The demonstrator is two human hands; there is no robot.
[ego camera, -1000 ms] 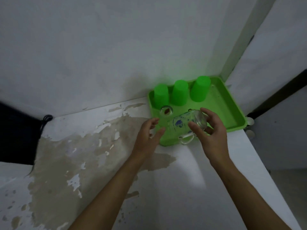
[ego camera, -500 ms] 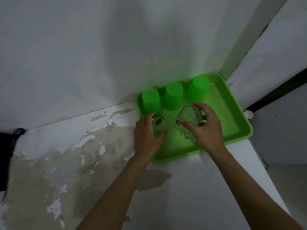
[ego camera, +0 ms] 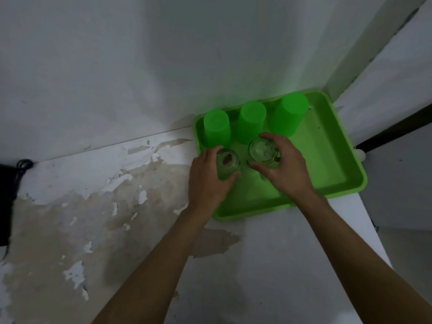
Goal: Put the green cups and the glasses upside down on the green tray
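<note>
The green tray (ego camera: 327, 160) lies in the corner against the wall. Three green cups stand upside down along its far edge: left (ego camera: 216, 130), middle (ego camera: 251, 121), right (ego camera: 288, 115). In front of them, two clear glasses stand bottom up on the tray. My left hand (ego camera: 207, 183) wraps the smaller glass (ego camera: 228, 164) from the left. My right hand (ego camera: 284, 169) holds the larger glass (ego camera: 263, 150) from the right, thumb in front, fingers over its far side. Its handle is hidden under my palm.
The counter (ego camera: 117, 206) has peeling, stained paint on its left. A white wall rises behind the tray. A black cable (ego camera: 22, 163) lies at the far left. The counter's right edge (ego camera: 369, 220) drops off just past the tray.
The right hand turned the larger glass from lying sideways to bottom up and set it on the tray. The left hand closed around the smaller glass. The camera moved closer.
</note>
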